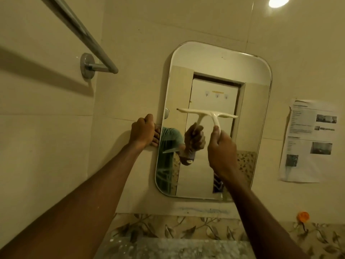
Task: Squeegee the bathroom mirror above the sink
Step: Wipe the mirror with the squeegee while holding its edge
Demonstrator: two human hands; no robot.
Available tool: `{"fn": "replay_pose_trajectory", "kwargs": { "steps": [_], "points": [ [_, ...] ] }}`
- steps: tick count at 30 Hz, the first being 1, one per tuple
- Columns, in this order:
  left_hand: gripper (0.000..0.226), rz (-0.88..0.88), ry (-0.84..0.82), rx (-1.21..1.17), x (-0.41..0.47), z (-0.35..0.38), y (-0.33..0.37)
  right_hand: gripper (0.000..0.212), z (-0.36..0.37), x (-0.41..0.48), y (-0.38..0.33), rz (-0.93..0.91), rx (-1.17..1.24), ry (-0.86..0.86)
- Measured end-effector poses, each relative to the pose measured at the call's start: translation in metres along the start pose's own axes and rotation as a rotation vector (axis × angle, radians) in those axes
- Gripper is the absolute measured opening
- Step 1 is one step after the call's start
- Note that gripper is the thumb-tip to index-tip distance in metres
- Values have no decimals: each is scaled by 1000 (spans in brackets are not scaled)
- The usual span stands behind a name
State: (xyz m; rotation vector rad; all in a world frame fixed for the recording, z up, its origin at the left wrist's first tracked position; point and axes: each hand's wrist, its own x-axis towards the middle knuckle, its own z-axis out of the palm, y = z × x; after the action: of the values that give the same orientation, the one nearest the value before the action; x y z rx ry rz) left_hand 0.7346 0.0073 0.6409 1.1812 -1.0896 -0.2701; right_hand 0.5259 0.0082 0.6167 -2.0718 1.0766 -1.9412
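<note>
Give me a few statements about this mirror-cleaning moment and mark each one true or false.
1. The right hand holds the white squeegee by its handle. True.
2. The squeegee's blade stands upright along the mirror's right edge. False: it lies roughly level across the middle of the mirror.
3. The left hand grips the mirror's left edge. True.
4. A towel hangs over the metal rail at the upper left. False: the rail is bare.
5. A printed paper sheet is stuck to the wall right of the mirror. True.
6. The orange hook sits above the mirror. False: it is low on the wall, below and right of the mirror.
</note>
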Motion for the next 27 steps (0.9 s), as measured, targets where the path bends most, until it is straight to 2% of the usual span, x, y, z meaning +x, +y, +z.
{"fn": "replay_pose_trajectory", "kwargs": {
  "steps": [4, 9, 11, 15, 18, 20, 24, 27],
  "points": [
    [56, 12, -47, -21, 3, -3, -3, 36, 32, -57, 20, 123, 23, -5],
    [57, 24, -63, -27, 3, -4, -3, 40, 47, -118, 29, 241, -110, -60],
    [58, 21, -68, -40, 3, -4, -4, 42, 43, -116, 21, 225, -102, -65],
    [59, 0, -103, -55, 7, -5, -6, 39, 34, -61, -3, 76, 2, 10],
    [63, -26, -157, -79, 10, -8, -8, 37, 36, -44, -6, 17, 17, -14],
    [66, -26, -169, -89, 13, -9, -9, 36, 41, -69, 12, 35, 1, -68],
    [67, -30, -131, -97, 12, -4, -11, 51, 48, -133, 48, 151, -183, -164],
    [63, 16, -73, -60, 10, -3, -13, 40, 39, -129, 41, 159, -121, -191]
  ]
}}
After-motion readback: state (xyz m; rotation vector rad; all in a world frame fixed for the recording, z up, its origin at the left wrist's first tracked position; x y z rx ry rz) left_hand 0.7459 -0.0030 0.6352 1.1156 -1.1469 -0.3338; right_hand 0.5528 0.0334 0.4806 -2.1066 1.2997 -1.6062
